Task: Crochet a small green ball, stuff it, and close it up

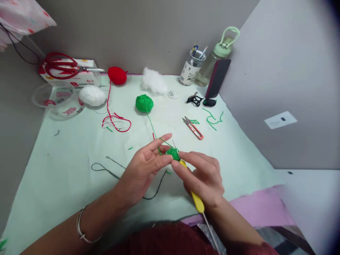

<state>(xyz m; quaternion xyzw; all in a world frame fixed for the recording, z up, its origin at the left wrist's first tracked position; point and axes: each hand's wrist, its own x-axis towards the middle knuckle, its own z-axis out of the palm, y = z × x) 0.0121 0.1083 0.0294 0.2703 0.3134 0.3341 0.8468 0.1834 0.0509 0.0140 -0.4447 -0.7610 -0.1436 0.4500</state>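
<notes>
My left hand point(145, 166) pinches a small green crochet piece point(173, 153) between thumb and fingers, with green yarn running over its raised forefinger. My right hand point(203, 177) grips a yellow-handled crochet hook point(196, 200), whose metal tip pokes up through the piece. The yarn strand leads back to a green yarn ball point(144, 103) on the pale green table cover point(66, 159).
Red yarn ball point(117, 75), white yarn ball point(92, 95), stuffing tuft point(153, 81), red scissors point(62, 66) on a box, plastic bowl point(55, 101), thread snips point(193, 128), pen cup point(191, 67), green bottle point(216, 56), phone point(217, 78), hair clip point(194, 99), black cord point(111, 170).
</notes>
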